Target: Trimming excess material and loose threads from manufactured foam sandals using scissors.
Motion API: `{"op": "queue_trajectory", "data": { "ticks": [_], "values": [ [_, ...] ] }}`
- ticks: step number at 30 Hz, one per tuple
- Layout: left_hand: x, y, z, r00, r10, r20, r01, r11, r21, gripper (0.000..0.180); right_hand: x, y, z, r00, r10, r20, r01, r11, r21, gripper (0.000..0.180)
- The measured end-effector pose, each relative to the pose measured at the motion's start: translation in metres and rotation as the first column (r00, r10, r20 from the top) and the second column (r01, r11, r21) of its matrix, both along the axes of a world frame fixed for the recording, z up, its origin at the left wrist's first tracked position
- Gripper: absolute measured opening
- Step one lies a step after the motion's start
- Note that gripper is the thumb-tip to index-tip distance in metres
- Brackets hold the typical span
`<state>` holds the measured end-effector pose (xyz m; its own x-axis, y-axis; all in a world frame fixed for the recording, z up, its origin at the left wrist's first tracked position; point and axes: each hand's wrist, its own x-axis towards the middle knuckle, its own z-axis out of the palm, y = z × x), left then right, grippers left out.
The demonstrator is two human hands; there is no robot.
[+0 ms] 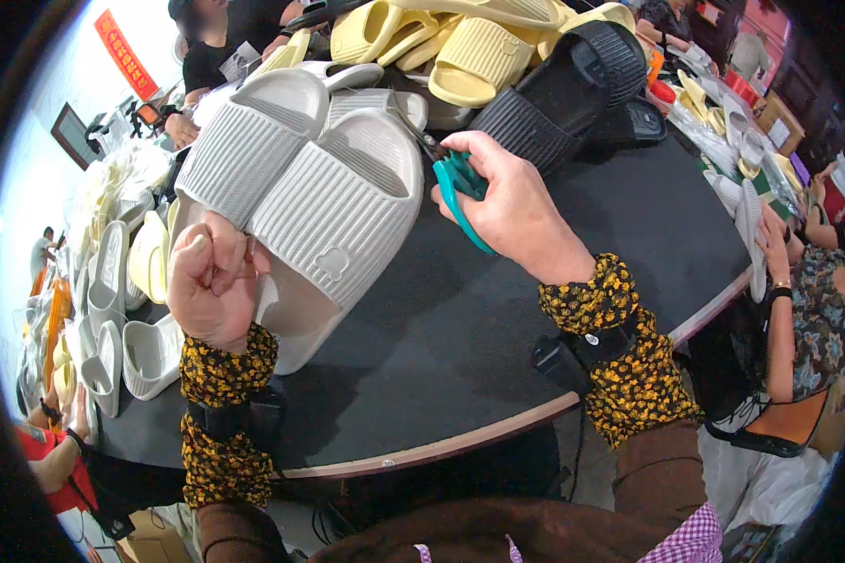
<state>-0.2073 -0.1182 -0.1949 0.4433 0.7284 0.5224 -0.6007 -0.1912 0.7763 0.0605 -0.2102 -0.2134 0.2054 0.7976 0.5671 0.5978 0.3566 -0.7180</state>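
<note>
At the near edge of the dark bench (498, 319) we have both hands up over the work. Our left hand (211, 281) is clenched on the heel end of a pale grey ribbed slipper (338, 206), fingers curled over its rim, holding it tilted with the sole side toward us. A second grey slipper (253, 131) of the same kind lies just beside it on the left, touching it along its length. Our right hand (512, 211) is grasping a pair of teal-handled scissors (460, 192), fingers through the loops; the blades point toward the toe end of the held slipper, and we cannot tell whether they touch it.

Both our wrists wear black sleeves with small yellow flowers, each with a dark strap around it.

Beyond our hands, a black ribbed slipper (563, 94) leans against a heap of yellow slippers (469, 47) at the far side of the bench. To our left, more white and cream slippers (122, 310) stand on edge in a crowded pile beside the bench.

Other people work nearby: one in a black top (207, 52) across the bench at the upper left, another in a patterned top (817, 300) at the right holding a pale slipper, and a hand in a red sleeve (52, 450) at the lower left.
</note>
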Motion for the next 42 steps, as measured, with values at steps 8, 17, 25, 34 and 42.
{"op": "queue_trajectory", "data": {
  "ticks": [8, 17, 25, 34, 42],
  "values": [
    [-0.005, 0.004, -0.002, 1.000, 0.006, 0.022, -0.006, 1.000, -0.014, 0.027, 0.010, -0.001, -0.003, 0.999, 0.035, 0.029, -0.033, 0.996, -0.083, 0.035],
    [-0.006, 0.004, -0.002, 0.999, 0.035, -0.022, -0.035, 0.999, 0.023, 0.027, 0.011, -0.004, 0.000, 0.997, 0.061, 0.056, -0.052, 0.988, -0.144, 0.034],
    [-0.005, 0.003, 0.000, 0.999, 0.036, -0.022, -0.035, 0.999, 0.040, 0.027, 0.016, 0.001, -0.007, 0.995, 0.101, 0.006, -0.100, 0.991, -0.083, 0.029],
    [-0.007, 0.006, -0.003, 1.000, -0.009, -0.015, 0.010, 0.999, 0.046, 0.027, 0.018, -0.002, -0.004, 0.992, 0.064, 0.107, -0.056, 0.995, -0.078, 0.028],
    [-0.003, 0.007, -0.006, 0.998, 0.035, -0.047, -0.035, 0.999, 0.012, 0.028, 0.013, -0.007, 0.005, 0.996, 0.017, -0.086, -0.024, 0.996, -0.080, 0.031]
  ]
}}
